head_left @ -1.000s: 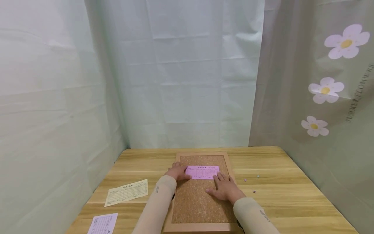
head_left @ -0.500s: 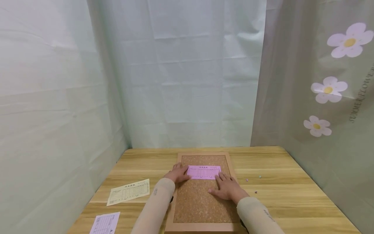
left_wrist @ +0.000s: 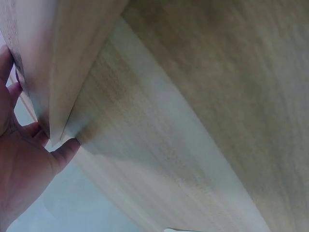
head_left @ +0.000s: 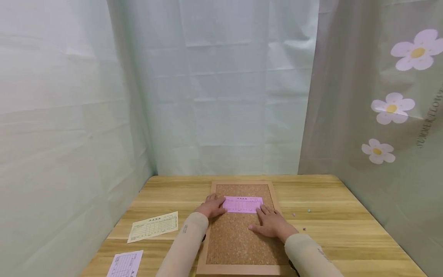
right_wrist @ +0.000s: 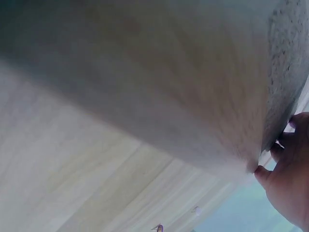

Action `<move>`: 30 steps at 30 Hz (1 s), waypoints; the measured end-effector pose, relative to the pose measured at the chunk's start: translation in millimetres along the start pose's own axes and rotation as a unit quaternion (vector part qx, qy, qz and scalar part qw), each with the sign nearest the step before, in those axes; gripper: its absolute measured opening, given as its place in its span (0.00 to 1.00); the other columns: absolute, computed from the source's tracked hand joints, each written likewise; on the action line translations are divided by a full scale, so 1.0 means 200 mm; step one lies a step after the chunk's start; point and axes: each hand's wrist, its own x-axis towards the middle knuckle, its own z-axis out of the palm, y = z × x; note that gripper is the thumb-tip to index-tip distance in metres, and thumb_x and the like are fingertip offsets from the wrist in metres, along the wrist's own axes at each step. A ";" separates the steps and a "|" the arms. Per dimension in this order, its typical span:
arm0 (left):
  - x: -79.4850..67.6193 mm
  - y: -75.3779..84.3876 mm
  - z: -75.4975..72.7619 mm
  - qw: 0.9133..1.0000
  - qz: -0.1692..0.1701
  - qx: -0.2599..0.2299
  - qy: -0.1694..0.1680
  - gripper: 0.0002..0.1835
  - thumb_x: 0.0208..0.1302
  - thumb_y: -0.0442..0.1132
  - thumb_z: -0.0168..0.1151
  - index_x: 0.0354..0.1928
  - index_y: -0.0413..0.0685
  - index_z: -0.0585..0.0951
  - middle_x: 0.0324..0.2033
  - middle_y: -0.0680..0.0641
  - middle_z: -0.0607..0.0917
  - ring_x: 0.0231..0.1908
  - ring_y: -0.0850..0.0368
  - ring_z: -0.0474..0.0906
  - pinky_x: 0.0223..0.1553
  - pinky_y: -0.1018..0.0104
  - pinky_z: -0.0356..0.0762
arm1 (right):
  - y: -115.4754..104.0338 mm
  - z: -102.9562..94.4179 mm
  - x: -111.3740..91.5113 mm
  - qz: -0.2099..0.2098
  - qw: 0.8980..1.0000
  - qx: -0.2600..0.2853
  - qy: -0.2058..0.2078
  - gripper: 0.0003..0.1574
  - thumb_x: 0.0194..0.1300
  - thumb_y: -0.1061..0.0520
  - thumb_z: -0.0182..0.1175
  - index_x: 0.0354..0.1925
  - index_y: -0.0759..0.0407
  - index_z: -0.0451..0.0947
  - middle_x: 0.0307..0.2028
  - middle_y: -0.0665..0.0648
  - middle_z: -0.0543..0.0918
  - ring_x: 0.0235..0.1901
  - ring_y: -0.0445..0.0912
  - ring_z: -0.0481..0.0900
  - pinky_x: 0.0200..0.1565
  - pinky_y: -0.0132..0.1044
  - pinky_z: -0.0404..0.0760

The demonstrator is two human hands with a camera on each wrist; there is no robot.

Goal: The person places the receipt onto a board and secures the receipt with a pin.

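A pink printed slip (head_left: pixel 243 204) lies flat on the upper part of a wood-framed cork board (head_left: pixel 238 246) in the head view. My left hand (head_left: pixel 212 206) rests over the board's left side, its thumb touching the slip's left end. At the slip's lower right corner, the fingertips of my right hand (head_left: pixel 271 223) press down, with the thumb spread out on the cork. Both wrist views show the fingers at the board's wooden edge: the left hand (left_wrist: pixel 24 164) at far left, the right hand (right_wrist: pixel 288 169) at far right.
Left of the board lie a yellow printed slip (head_left: pixel 153 227) and a pale lilac slip (head_left: pixel 125 264), cut off by the frame. To the right, a few tiny coloured pieces, pink (head_left: pixel 293 214), bluish (head_left: pixel 309 211) and dark (head_left: pixel 304 229), sit on the wooden table (head_left: pixel 353 246).
The head view has shifted slightly, so everything on the table appears a little further right. Hands and pink slip keep nearly the same places on the board.
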 end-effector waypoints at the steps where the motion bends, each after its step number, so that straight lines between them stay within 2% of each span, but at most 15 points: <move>1: 0.00 0.00 -0.01 1.000 -0.002 0.000 -0.001 0.32 0.72 0.52 0.58 0.74 0.53 0.66 0.74 0.34 0.54 0.73 0.36 0.48 0.65 0.35 0.56 | 0.00 0.00 0.00 -0.001 1.000 0.001 0.000 0.55 0.66 0.26 0.53 0.72 0.66 0.61 0.73 0.68 0.59 0.72 0.63 0.56 0.67 0.61 0.56; 12: -0.03 0.03 -0.01 1.000 -0.002 -0.003 0.000 0.31 0.72 0.51 0.57 0.74 0.52 0.66 0.75 0.34 0.53 0.74 0.36 0.48 0.66 0.36 0.57 | 0.03 -0.03 -0.03 -0.016 1.000 -0.002 -0.002 0.55 0.65 0.27 0.55 0.71 0.68 0.63 0.72 0.70 0.60 0.71 0.64 0.57 0.66 0.64 0.56; 23: -0.02 0.01 0.00 1.000 -0.002 -0.012 -0.002 0.32 0.72 0.51 0.58 0.74 0.51 0.66 0.75 0.34 0.53 0.74 0.37 0.46 0.66 0.37 0.55 | 0.10 -0.04 -0.05 -0.025 1.000 -0.005 0.011 0.47 0.69 0.28 0.51 0.71 0.58 0.66 0.72 0.70 0.58 0.72 0.65 0.55 0.66 0.68 0.50; 30: -0.01 0.01 0.00 1.000 -0.006 -0.016 -0.004 0.32 0.72 0.50 0.58 0.74 0.51 0.66 0.75 0.34 0.53 0.74 0.37 0.46 0.66 0.36 0.55 | 0.12 -0.06 -0.05 -0.021 1.000 -0.008 0.009 0.45 0.71 0.30 0.49 0.72 0.57 0.66 0.72 0.70 0.58 0.72 0.66 0.53 0.66 0.69 0.49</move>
